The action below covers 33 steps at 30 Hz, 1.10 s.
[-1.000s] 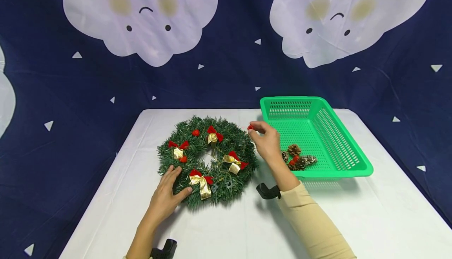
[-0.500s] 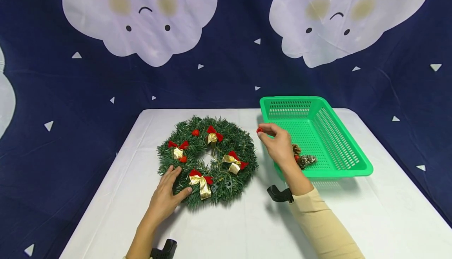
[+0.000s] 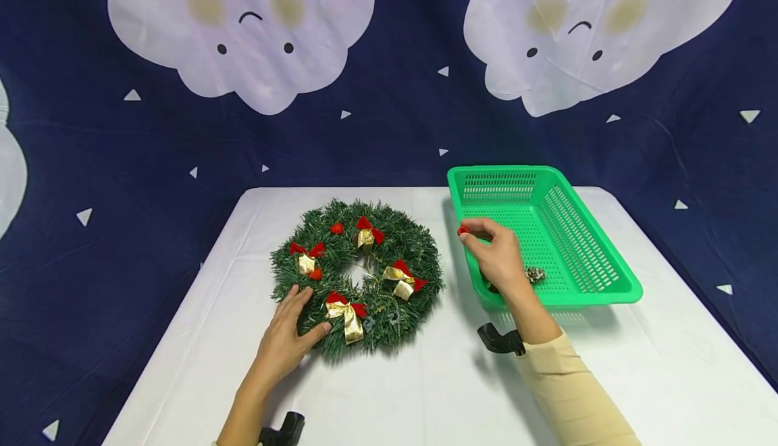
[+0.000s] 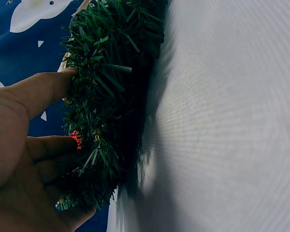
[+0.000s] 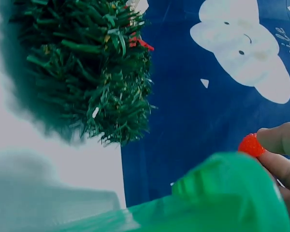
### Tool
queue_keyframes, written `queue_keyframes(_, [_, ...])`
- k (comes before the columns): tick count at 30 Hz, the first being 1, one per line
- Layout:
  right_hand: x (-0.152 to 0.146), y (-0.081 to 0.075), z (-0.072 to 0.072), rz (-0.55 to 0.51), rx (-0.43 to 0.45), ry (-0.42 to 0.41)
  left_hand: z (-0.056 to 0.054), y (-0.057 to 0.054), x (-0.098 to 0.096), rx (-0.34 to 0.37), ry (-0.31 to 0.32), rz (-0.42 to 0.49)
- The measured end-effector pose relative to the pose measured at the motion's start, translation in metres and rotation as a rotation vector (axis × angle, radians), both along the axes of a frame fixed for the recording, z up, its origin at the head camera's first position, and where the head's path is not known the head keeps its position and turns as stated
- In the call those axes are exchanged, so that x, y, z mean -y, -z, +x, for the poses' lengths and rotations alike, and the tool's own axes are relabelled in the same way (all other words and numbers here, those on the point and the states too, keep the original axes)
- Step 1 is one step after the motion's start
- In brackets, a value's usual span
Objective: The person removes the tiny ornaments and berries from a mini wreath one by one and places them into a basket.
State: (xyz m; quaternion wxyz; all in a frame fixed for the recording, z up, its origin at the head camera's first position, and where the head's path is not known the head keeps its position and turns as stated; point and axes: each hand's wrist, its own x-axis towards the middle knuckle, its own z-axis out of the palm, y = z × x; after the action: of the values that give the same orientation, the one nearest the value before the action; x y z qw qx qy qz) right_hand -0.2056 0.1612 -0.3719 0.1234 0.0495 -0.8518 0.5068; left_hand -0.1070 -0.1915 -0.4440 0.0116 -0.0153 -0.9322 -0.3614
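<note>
A green artificial wreath [image 3: 418, 243] lies on the white table, carrying several red-and-gold bows [image 3: 347, 317] and two small red berries [image 3: 337, 228]. My left hand [image 3: 282, 341] rests on its near left side, thumb and fingers spread over the greenery; the left wrist view shows the thumb and fingertips touching the needles. Between thumb and fingers, my right hand [image 3: 498, 257] pinches a small red berry [image 5: 251, 145] with a bumpy surface. That hand hovers over the left rim of a green plastic basket [image 3: 620, 277], hiding part of what lies inside.
Inside the basket, a frosted pine cone [image 3: 536, 274] shows beside the right wrist; other contents are mostly hidden. A white tablecloth [image 3: 419, 392] covers the table. Behind hangs a dark blue curtain [image 3: 401, 135] with white clouds.
My right hand has moved right and slightly toward me, from the wreath's right edge to over the basket's left rim, with the red berry in its fingertips. The left hand stays put.
</note>
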Motion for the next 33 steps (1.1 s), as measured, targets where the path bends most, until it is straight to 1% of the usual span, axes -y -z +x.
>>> queue_keyframes(4, [-0.008, 0.002, 0.002, 0.007, -0.005, 0.004, 0.001, -0.001, 0.000, -0.004, 0.001, -0.007])
queue_keyframes(11, [-0.019, 0.007, 0.003, 0.077, -0.023, 0.030, 0.000, 0.001, 0.000, -0.014, 0.004, -0.001])
queue_keyframes(16, [-0.025, 0.008, 0.003, 0.095, -0.022, 0.041, 0.000, 0.002, 0.000, -0.019, 0.004, 0.004])
queue_keyframes(25, [-0.038, 0.011, 0.003, 0.129, 0.046, 0.020, -0.001, 0.002, 0.000, -0.021, 0.004, 0.003])
queue_keyframes(33, [-0.055, 0.012, 0.002, 0.204, 0.098, 0.013, -0.001, 0.001, 0.000, -0.017, 0.006, 0.000])
